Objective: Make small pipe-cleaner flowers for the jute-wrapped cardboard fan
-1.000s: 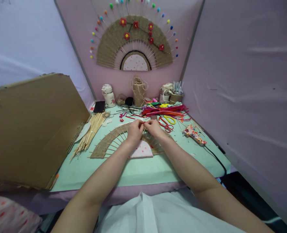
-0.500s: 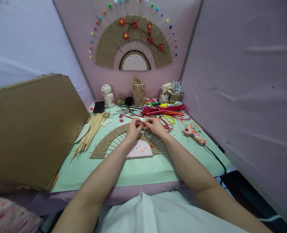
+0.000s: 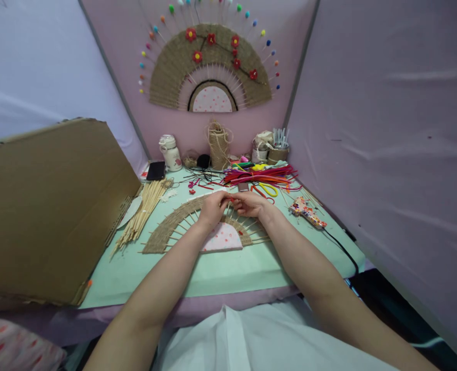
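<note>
Both hands meet above the upper edge of a half-round twine fan (image 3: 174,221) lying on the table. My left hand (image 3: 213,207) is closed, its thumb and fingertips pinching a small red piece (image 3: 231,199), too small to make out clearly, perhaps pipe cleaner. From the other side my right hand (image 3: 250,204) grips the same piece, palm turned partly up and fingers curled. A spotted white cloth half-circle (image 3: 223,238) covers the fan's centre, and thin sticks radiate from it. The fan's right part is partly hidden by my right hand and forearm.
Red pipe cleaners (image 3: 259,176) lie behind my hands, near yellow-handled scissors (image 3: 269,189). A patterned glue gun (image 3: 307,212) with a black cord is at right. Bamboo sticks (image 3: 143,214) and a large cardboard sheet (image 3: 54,211) are at left. A twine spool (image 3: 218,147) stands behind.
My right hand has rolled over so its palm and curled fingers show more. My left hand keeps its pinch. The view has shifted slightly.
</note>
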Tool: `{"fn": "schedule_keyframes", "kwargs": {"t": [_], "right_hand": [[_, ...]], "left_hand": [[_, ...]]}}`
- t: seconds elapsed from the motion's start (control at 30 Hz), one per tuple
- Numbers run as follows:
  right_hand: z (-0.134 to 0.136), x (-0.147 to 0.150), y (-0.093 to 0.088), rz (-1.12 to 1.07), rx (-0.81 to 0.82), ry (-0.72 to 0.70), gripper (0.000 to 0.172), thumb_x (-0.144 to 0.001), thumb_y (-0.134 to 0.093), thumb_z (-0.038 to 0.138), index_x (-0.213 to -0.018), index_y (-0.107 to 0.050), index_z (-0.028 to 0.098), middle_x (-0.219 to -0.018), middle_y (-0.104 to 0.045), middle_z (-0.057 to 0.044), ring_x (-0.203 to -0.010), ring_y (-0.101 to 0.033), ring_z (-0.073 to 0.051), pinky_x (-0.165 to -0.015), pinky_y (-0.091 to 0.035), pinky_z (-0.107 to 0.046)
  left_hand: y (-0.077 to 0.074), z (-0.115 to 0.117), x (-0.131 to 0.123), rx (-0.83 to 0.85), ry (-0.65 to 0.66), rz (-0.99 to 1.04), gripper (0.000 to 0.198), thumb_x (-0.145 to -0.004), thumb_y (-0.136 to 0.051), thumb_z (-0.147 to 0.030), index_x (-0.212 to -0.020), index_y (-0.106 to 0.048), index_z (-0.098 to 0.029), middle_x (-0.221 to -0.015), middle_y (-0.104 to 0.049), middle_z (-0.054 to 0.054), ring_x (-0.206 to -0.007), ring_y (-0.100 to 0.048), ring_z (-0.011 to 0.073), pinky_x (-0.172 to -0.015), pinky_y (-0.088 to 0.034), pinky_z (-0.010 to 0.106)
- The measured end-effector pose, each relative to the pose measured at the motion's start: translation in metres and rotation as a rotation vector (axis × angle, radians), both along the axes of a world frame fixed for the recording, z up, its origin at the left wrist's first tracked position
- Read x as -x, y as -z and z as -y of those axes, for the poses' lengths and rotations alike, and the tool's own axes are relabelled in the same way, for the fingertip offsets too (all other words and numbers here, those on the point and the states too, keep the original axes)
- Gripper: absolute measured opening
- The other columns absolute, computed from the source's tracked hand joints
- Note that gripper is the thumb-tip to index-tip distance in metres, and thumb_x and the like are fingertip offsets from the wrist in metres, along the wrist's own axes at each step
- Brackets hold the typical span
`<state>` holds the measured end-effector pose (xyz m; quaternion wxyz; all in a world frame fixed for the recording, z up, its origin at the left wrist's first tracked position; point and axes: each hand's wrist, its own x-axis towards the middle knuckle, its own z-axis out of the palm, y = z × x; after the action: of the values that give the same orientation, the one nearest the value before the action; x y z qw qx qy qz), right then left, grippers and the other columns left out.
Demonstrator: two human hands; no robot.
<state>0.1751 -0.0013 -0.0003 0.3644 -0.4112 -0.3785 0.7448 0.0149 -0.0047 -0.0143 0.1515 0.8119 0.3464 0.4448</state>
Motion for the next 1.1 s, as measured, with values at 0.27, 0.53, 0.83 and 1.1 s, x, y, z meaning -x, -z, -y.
{"fn": "schedule_keyframes", "kwargs": {"t": [0.27,0.53,0.83,1.1], "right_hand": [[-0.002,0.001,0.003,-0.088,0.109,-0.006,0.016,-0.081,-0.058,0.023,-0.071,-0.047,0.017,-0.049,-0.034,0.010,-0.038,-0.026,-0.002,-0.037,-0.017,-0.014],[0.004,0.006,0.001,0.137,-0.364,0.297,0.014,-0.072,-0.066,0.028,-0.079,-0.060,0.017,-0.066,-0.057,0.002,-0.053,-0.047,-0.006,-0.047,-0.036,-0.017],[0.002,0.008,0.001,0.482,-0.969,0.349,0.020,-0.073,-0.060,0.022,-0.091,-0.068,0.018,-0.093,-0.067,-0.004,-0.088,-0.059,-0.016,-0.082,-0.044,-0.029],[0.006,0.007,-0.002,0.538,-0.978,0.302,0.021,-0.079,-0.058,0.025,-0.095,-0.069,0.021,-0.095,-0.068,-0.004,-0.086,-0.061,-0.015,-0.083,-0.045,-0.028]], "left_hand": [[0.001,-0.001,-0.001,0.079,0.027,0.089,0.010,-0.080,-0.055,-0.020,-0.085,-0.064,-0.018,-0.082,-0.066,0.003,-0.076,-0.058,0.0149,-0.074,-0.043,0.027],[0.005,-0.014,-0.005,0.489,0.063,0.570,0.012,-0.068,-0.066,-0.023,-0.076,-0.059,-0.016,-0.069,-0.062,0.000,-0.065,-0.057,0.0118,-0.065,-0.045,0.024],[-0.004,-0.010,0.002,1.004,0.346,0.876,0.018,-0.067,-0.071,-0.013,-0.082,-0.061,-0.013,-0.073,-0.064,0.001,-0.065,-0.059,0.0062,-0.063,-0.047,0.017],[-0.005,-0.012,0.008,1.165,0.432,0.941,0.016,-0.071,-0.066,-0.007,-0.084,-0.059,-0.013,-0.076,-0.062,0.003,-0.067,-0.060,0.0061,-0.058,-0.047,0.014]]}}
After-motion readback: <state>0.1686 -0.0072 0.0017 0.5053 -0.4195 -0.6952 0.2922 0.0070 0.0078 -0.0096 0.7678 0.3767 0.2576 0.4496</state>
